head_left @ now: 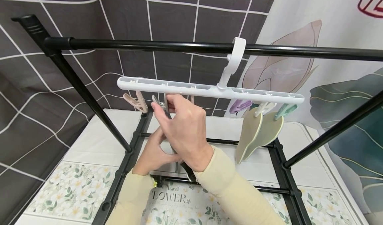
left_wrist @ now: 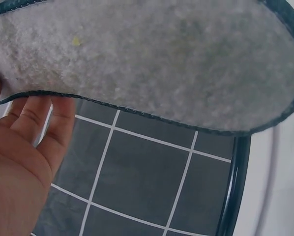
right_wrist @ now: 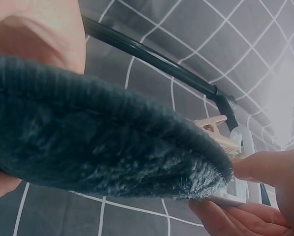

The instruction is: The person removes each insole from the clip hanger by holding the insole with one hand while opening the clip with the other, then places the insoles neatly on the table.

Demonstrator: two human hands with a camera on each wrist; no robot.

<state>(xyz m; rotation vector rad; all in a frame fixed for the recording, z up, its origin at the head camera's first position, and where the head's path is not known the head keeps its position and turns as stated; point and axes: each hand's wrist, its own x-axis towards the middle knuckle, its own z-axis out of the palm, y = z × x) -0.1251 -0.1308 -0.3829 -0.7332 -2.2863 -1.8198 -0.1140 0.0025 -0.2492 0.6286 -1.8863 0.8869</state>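
Person at a rack, left to right. A dark grid cloth [head_left: 170, 22] spans the far left and back. In front of it stands the black rack [head_left: 89, 99], on a flower-print desk [head_left: 71, 188]; its top bar [head_left: 149, 45] carries a white hanger [head_left: 194, 90] by the hook. Under the hanger's left end hangs a beige clip [head_left: 136, 102]. The left hand [head_left: 155, 155] is below, its fingers and thumb gripping a dark-edged insole [left_wrist: 161, 64] at the margin; in the left wrist view, fingers lie behind the edge and the fleecy grey face is turned to the camera. A grey clip [head_left: 155, 99] shows just beside the right thumb. The right hand [head_left: 188, 128], higher and nearer the hanger, pinches the insole's tip between thumb and fingers. The insole thus lies between the two hands, below the hanger's left half; whether the grey clip holds it cannot be told. Farther right, under the hanger's other half, are a purple clip [head_left: 240, 106], a white clip [head_left: 264, 108] and a green clip [head_left: 286, 110]; two pale pieces [head_left: 249, 131] hang from the latter two. A leaf-print cloth [head_left: 344, 102] closes the right.
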